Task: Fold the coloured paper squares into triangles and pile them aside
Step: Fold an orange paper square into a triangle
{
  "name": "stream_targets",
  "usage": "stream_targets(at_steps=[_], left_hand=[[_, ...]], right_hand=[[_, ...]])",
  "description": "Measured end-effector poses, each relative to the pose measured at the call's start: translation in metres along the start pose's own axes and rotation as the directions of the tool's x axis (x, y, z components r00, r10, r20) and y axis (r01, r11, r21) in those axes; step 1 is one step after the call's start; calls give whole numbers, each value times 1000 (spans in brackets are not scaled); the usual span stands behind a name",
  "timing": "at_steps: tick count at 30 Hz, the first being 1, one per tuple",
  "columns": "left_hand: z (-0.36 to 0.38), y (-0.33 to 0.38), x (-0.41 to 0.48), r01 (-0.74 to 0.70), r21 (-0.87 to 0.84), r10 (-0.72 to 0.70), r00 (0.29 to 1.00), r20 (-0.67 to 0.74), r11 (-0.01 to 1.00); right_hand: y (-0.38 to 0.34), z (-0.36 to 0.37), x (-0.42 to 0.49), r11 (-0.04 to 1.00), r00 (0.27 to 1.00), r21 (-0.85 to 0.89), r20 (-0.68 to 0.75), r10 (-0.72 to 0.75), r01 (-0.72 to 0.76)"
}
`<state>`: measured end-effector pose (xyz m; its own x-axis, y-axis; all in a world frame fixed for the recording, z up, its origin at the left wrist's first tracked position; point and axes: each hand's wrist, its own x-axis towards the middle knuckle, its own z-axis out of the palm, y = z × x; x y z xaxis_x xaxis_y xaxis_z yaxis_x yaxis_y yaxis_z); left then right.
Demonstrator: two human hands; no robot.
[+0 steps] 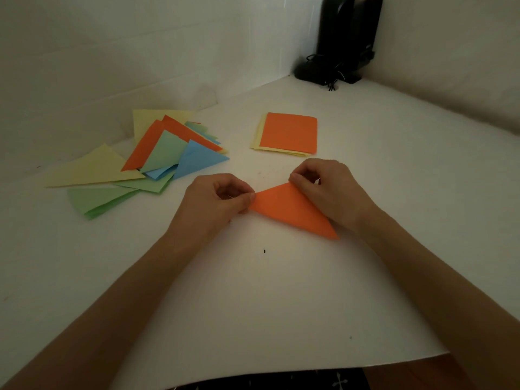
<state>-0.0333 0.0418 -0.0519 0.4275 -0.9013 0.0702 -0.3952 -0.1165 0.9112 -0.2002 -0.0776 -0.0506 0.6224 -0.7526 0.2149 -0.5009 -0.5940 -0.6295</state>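
From my feed, the left hand (216, 198) pinches the left corner of the folded orange triangle (289, 209) and the right hand (329, 190) pinches its top corner, fingers curled on both. The triangle lies on the white table (253, 291), between the hands. I see the pile of folded triangles (157, 159) at far left, the stack of unfolded squares (288, 133) just beyond the hands, and black speakers (346, 38) in the corner.

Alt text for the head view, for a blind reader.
Two hands hold an orange paper triangle on a white table: the left hand pinches its left corner, the right hand its top corner. Folded triangles lie piled to the left; a stack of squares, orange on top, sits beyond.
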Motion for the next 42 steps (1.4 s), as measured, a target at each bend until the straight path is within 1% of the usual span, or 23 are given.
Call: stream_targets(at_steps=[2,4,6,8,10,12,14,15,17,18,20,22,24,27,29,33,35,36,38,39,40,42], left_hand=[[0,0,-1,-57,101,57,998,3,993],[1,-1,-2,-144,302,146,989,17,942],[2,-2,-4,-200,446,197,979,52,872],[2,-4,-4,-232,519,216,972,92,823],[3,-5,-4,-317,571,296,946,133,757],[4,-3,-5,-486,589,432,868,243,646],[7,-2,-6,-611,572,481,789,382,547],[8,-2,-6,-635,571,486,770,413,520],[9,-3,-11,-636,595,469,769,434,492],[9,-4,-14,-628,612,461,775,432,482],[9,-4,-23,-613,622,445,787,428,487],[8,-3,-29,-607,616,455,791,408,502],[7,-1,-32,-589,638,436,805,403,497],[5,-3,-37,-561,674,387,825,412,480],[3,-6,-43,-528,692,344,848,403,492],[7,-7,-52,-459,696,316,888,335,553],[8,-7,-53,-413,677,256,910,325,609],[8,-9,-53,-397,672,230,916,328,625],[9,-10,-53,-382,668,201,921,335,639],[9,-9,-53,-378,664,191,921,338,646],[9,-9,-54,-375,659,184,921,343,652],[9,-9,-54,-370,650,172,921,349,664]], right_hand=[[0,2,-1,999,999,-16,-26,-36,36],[3,4,0,993,996,-76,-18,-91,89],[9,6,3,966,987,-206,12,-158,157],[13,7,7,915,973,-336,26,-228,223],[14,8,8,860,954,-426,27,-298,280],[12,5,9,809,933,-488,35,-358,328],[5,-2,6,770,913,-517,56,-404,372],[0,-7,2,759,900,-517,55,-433,396],[-8,-13,-10,720,863,-522,69,-500,458],[-12,-14,-18,693,847,-528,100,-522,490],[-14,-10,-37,664,825,-513,178,-537,544],[-13,-3,-53,675,831,-493,238,-502,549],[-11,1,-60,684,848,-503,263,-461,528],[-9,-4,-65,644,854,-570,245,-460,511],[-3,-12,-71,614,848,-601,238,-474,512],[9,-23,-90,628,874,-623,214,-436,466],[9,-25,-96,643,893,-645,150,-425,414],[8,-26,-97,658,900,-652,91,-426,377],[1,-27,-92,707,908,-639,-32,-417,303],[-4,-25,-85,722,908,-628,-55,-415,292],[-9,-21,-75,722,908,-620,-38,-418,307],[-17,-10,-54,684,897,-622,69,-436,381]])
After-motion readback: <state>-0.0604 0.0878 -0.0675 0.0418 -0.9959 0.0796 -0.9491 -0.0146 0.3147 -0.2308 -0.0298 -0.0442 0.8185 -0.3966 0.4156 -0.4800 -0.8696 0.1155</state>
